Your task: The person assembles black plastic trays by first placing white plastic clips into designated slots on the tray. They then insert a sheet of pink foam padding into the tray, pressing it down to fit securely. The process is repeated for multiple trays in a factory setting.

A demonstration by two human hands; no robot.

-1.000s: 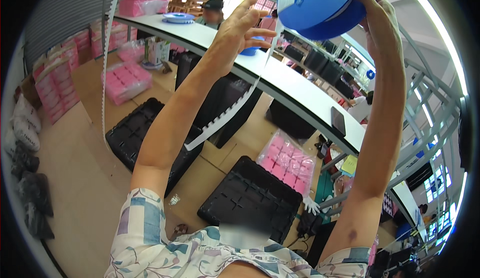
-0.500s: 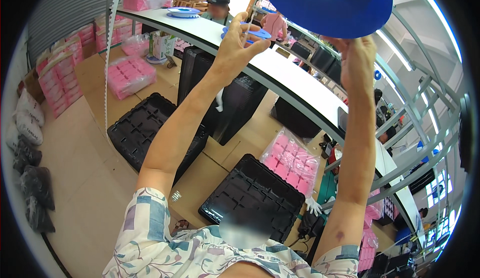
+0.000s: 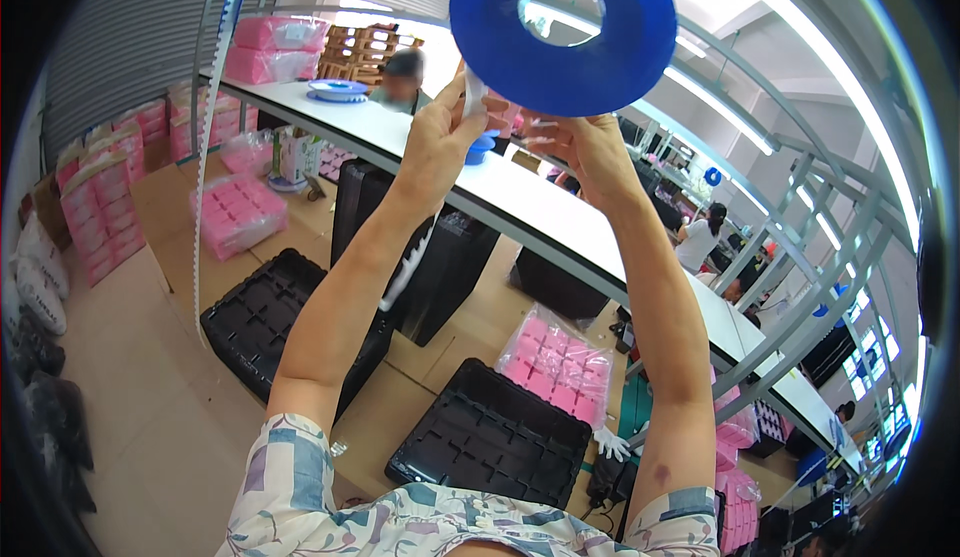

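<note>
A large blue reel (image 3: 640, 47) with a round hole in its middle and a white label on its face fills the upper middle. My left hand (image 3: 435, 152) is raised just left of its lower edge, fingers closed on a white strip (image 3: 474, 95). A pale, notched length (image 3: 410, 267) hangs below that hand, beside the forearm. My right hand (image 3: 600, 157) is up at the reel's lower rim, its fingers bent toward the left hand. Those fingers are blurred and partly behind the reel, so their grip is unclear. Behind the hands, a smaller blue reel (image 3: 480, 147) rests on the table.
The long white table (image 3: 540, 197) runs across, with a blue-and-white reel (image 3: 338, 91) on it. A toothed strip (image 3: 203, 177) hangs at left. Black trays (image 3: 490, 437), bagged pink pieces (image 3: 555, 367) and a white glove (image 3: 610, 444) lie below. A person (image 3: 402, 82) is beyond the table.
The view has shifted. The big reel and my right hand now appear farther left, closer to my left hand. The left fingers, earlier spread around a thin strip, have closed on it.
</note>
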